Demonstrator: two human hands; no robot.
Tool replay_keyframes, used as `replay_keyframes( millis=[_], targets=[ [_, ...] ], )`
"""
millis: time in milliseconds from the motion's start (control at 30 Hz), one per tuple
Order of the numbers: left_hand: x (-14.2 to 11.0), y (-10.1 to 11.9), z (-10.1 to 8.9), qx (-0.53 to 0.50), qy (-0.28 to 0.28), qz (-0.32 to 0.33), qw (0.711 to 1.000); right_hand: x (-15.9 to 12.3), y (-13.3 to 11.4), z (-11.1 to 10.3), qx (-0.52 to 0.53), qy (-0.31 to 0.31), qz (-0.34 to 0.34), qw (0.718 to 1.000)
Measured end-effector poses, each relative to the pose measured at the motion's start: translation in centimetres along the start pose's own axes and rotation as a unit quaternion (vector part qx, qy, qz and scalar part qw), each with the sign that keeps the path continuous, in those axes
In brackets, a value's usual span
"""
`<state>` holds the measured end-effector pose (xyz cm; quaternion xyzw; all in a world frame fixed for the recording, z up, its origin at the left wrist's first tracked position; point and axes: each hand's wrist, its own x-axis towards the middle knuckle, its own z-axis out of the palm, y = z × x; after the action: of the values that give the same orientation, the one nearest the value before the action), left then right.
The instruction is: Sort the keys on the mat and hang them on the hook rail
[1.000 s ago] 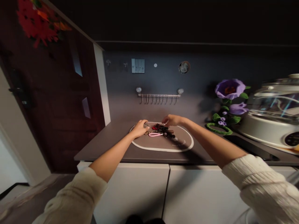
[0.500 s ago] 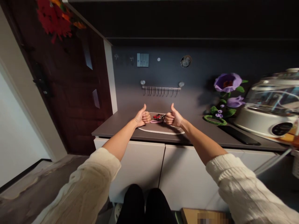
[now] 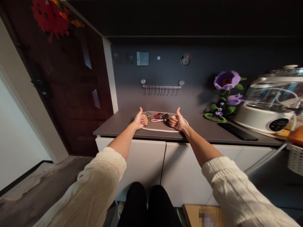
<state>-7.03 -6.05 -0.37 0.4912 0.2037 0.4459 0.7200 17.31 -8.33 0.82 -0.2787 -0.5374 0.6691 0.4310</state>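
Note:
My left hand (image 3: 141,119) is held out over the counter with its fingers curled into a fist and the thumb pointing up. My right hand (image 3: 177,121) mirrors it, fist closed, thumb raised. Nothing shows in either hand. Between and behind them is a rounded mat (image 3: 157,127) with a pale rim, on the dark counter. Several small items are heaped on it: a pink strap loop (image 3: 156,120), a red piece (image 3: 157,115) and dark and metallic bits I cannot make out singly. My hands partly cover the mat's two ends.
A hook rail (image 3: 162,86) is fixed to the back wall. To the right stand a purple flower ornament (image 3: 227,81), a black phone-like slab (image 3: 238,131) and a white appliance with a clear cover (image 3: 255,117). White cabinet doors (image 3: 139,162) lie below; a dark door (image 3: 71,94) is left.
My two fists have moved apart, showing more of the mat and the small items between them. Both thumbs stay up. The view has shifted slightly.

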Motion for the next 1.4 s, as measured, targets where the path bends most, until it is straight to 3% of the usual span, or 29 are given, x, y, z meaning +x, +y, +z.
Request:
replay_keyframes(
  millis=[167, 300, 467, 567, 733, 867, 967, 1100, 1233, 1400],
  targets=[
    [0.1, 0.0, 0.2, 0.032, 0.031, 0.004, 0.999, 0.2, -0.2, 0.5, -0.059, 0.030, 0.027, 0.997],
    [0.6, 1.0, 0.5, 0.079, 0.068, 0.013, 0.994, 1.2, -0.7, 1.0, -0.111, 0.019, 0.045, 0.993],
    [2.3, 3.3, 0.4, 0.124, 0.150, 0.092, 0.977, 3.7, -1.5, 2.2, -0.158, 0.036, -0.024, 0.986],
    [3.8, 4.1, -0.2, 0.210, 0.219, 0.117, 0.946, 5.7, -1.8, 3.3, -0.183, 0.097, -0.075, 0.975],
    [6.6, 3.6, -1.9, 0.396, 0.329, 0.142, 0.845, 9.6, -1.6, 4.1, -0.242, 0.168, -0.107, 0.950],
    [8.1, 2.5, -3.2, 0.510, 0.311, 0.141, 0.789, 12.1, -0.6, 3.3, -0.335, 0.196, -0.114, 0.915],
    [8.3, 1.5, -3.6, 0.588, 0.281, 0.134, 0.746, 12.9, 0.4, 2.2, -0.450, 0.221, -0.134, 0.855],
    [8.0, 0.5, -3.8, 0.681, 0.217, 0.122, 0.689, 12.6, 1.2, 1.3, -0.589, 0.198, -0.133, 0.772],
    [7.8, 0.1, -3.7, 0.720, 0.192, 0.103, 0.659, 12.4, 1.3, 1.2, -0.651, 0.188, -0.101, 0.728],
    [7.7, -0.1, -3.7, 0.744, 0.164, 0.094, 0.641, 12.7, 1.5, 1.4, -0.696, 0.151, -0.065, 0.699]
  ],
)
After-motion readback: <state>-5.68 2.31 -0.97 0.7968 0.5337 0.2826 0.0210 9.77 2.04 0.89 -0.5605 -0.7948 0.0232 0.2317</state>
